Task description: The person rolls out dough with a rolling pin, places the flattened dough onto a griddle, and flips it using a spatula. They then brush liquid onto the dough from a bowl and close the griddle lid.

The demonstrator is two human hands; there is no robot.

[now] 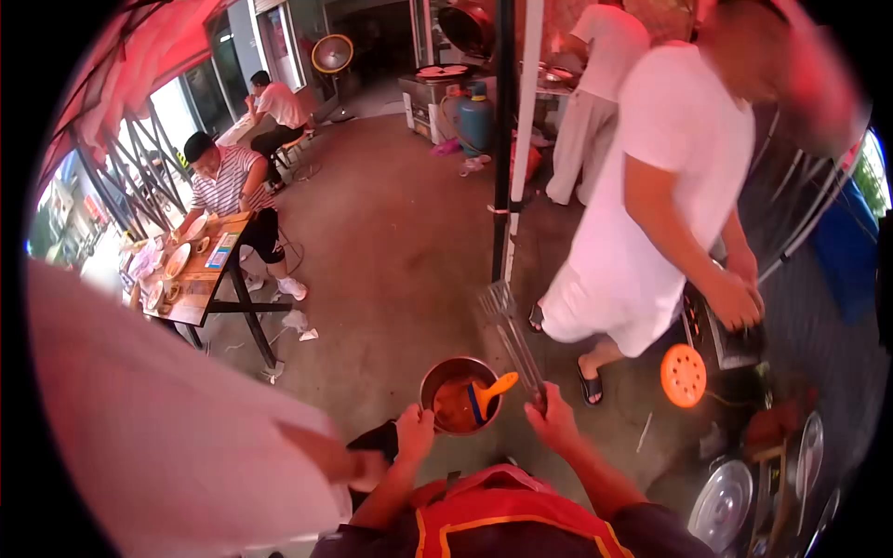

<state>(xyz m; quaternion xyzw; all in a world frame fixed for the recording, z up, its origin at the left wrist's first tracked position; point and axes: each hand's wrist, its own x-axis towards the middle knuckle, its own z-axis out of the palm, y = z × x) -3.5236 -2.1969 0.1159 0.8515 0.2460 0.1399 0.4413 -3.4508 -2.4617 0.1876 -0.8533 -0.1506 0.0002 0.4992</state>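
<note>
My left hand [415, 433] is closed on the near left side of a round metal pot [429, 383]. Inside the pot is a reddish-brown sauce, and a brush [502, 384] with an orange handle and a dark blue head leans in it. To the right, my right hand [553, 418] grips the lower end of long metal tongs [521, 349], whose slotted end points up and away. The tongs are beside the pot's right edge. A red apron with orange trim shows below both hands.
A person in white [679, 167] stands close on the right, near an orange perforated stool [684, 376] and metal lids [721, 507]. Another person's pale sleeve fills the lower left. Seated people are by a wooden table [200, 288]. A pole [503, 139] rises ahead.
</note>
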